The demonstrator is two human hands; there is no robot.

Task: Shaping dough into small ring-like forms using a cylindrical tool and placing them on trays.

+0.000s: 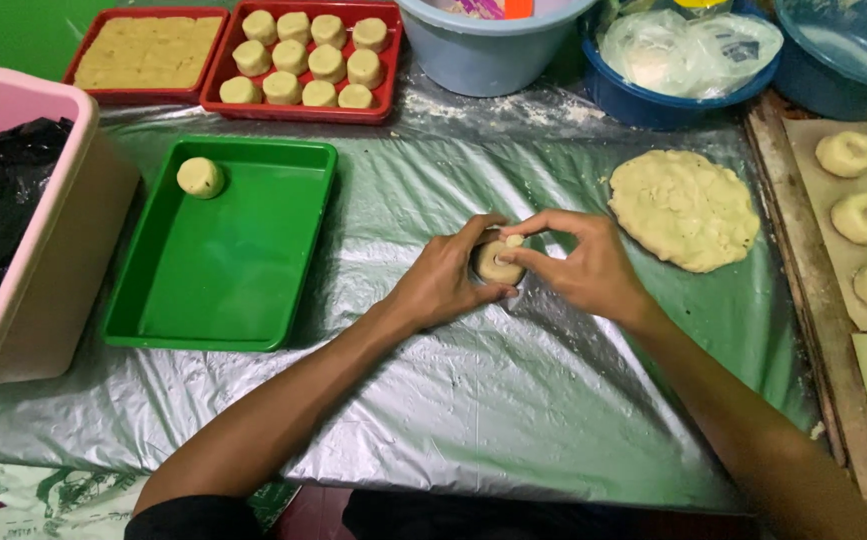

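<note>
head view: hands [518, 268] cup dough piece [496, 262] (both touching).

place: home bakery | proof: dough slab [684, 208], trays of dough pieces [308, 58]

green tray [221, 300] | red tray [298, 105] | pink bin [48, 200] | blue bowl [653, 105]

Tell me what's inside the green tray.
The green tray holds one round dough ball in its far left corner. Nothing else shows on its floor, and nothing covers it.
</note>
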